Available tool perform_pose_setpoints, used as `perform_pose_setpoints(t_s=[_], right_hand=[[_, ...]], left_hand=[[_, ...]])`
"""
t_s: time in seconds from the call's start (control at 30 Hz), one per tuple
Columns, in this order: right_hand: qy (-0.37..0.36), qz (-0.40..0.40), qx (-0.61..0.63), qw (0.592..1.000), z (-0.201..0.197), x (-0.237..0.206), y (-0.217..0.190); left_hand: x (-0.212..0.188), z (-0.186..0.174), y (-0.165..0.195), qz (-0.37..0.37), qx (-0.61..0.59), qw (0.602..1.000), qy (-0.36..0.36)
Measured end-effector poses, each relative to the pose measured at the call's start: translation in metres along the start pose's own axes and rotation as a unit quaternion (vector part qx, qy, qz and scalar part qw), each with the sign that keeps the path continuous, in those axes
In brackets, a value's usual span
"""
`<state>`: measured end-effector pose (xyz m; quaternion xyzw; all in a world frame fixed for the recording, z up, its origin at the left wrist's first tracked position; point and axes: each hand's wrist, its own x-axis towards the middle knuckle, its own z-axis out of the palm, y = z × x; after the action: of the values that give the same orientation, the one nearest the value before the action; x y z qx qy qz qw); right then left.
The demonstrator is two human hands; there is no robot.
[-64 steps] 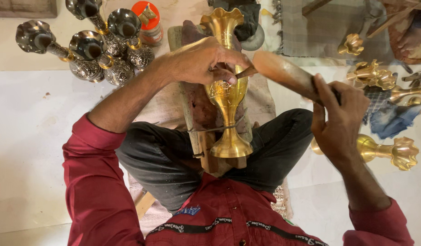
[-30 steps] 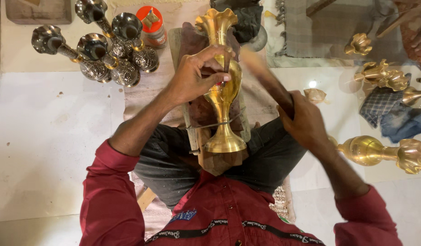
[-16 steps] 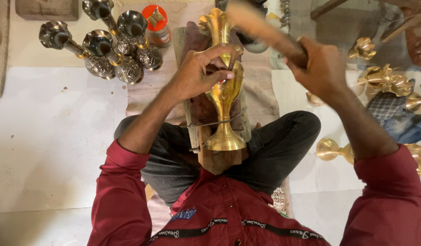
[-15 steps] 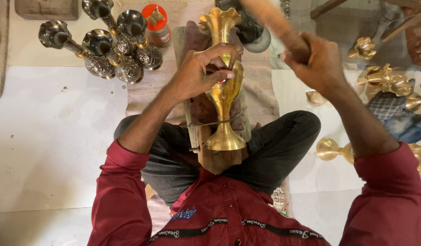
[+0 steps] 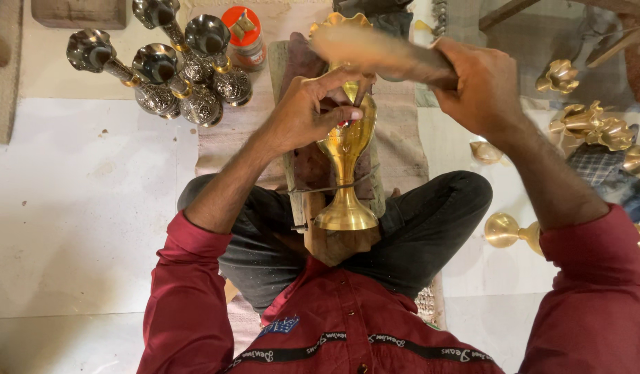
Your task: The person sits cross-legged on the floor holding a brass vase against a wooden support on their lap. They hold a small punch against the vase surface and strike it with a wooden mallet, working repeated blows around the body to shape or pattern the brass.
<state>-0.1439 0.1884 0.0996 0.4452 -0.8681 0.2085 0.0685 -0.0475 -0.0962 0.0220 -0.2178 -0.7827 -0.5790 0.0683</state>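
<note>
1. A brass vase [image 5: 345, 142] lies lengthwise on a wooden block [image 5: 299, 149] between the seated person's crossed legs, its round foot toward the body and its scalloped mouth pointing away.
2. The left hand [image 5: 307, 114] rests on the vase's bulb, fingers pinched around a small tool whose tip meets the metal; the tool itself is too hidden to name.
3. The right hand [image 5: 480, 86] is clenched around the handle of a wooden mallet [image 5: 375, 52], held just above the vase's upper body. The mallet head is blurred.
4. The vase sits directly beneath both hands, the left touching it, the right apart from it.
5. To the left, a cluster of dark silver-toned vases [image 5: 174, 69] lies on the floor near an orange-capped jar [image 5: 244, 34].
6. To the right, further brass vases [image 5: 597, 125] lie on the floor, and one [image 5: 517, 232] lies just beside the right knee.
</note>
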Motion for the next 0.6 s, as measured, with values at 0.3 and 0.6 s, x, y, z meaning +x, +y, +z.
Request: perform_pose_setpoints(t_s=[0.3, 0.6], right_hand=[[-0.022, 0.073, 0.091, 0.993, 0.013, 0.001, 0.007], [0.005, 0.108, 0.123, 0.986, 0.011, 0.001, -0.002]], left_hand=[[0.003, 0.000, -0.006, -0.006, -0.018, 1.000, -0.011], [0.005, -0.001, -0.007, 0.005, 0.021, 1.000, -0.012]])
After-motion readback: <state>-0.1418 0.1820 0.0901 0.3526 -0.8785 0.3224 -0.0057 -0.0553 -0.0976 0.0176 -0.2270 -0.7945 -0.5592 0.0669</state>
